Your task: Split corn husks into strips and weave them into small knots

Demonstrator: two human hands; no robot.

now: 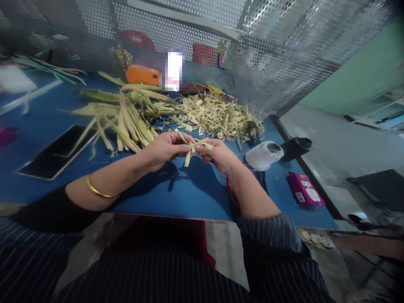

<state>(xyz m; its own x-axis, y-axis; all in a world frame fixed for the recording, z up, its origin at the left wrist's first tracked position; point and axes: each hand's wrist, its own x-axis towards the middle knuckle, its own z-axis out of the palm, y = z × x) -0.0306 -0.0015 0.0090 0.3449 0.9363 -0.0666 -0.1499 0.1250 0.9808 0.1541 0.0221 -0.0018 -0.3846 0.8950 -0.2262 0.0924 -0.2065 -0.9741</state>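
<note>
A small folded piece of pale corn husk [188, 158] is held between both hands above the blue table. My left hand [164, 150] pinches it from the left, fingers closed. From the right, my right hand [217, 154] grips the same piece between thumb and fingers. Long husk strips [134, 122] lie in a bundle behind my left hand. A heap of short husk scraps [214, 115] spreads behind both hands. The fingertips hide part of the held piece.
The blue table [195, 198] carries a dark flat tray-like panel [59, 151] at left. On the right are a white thread spool [264, 155], a black cylinder [296, 148] and a magenta packet [304, 190]. An orange packet [143, 75] sits by the perforated metal screen [268, 67].
</note>
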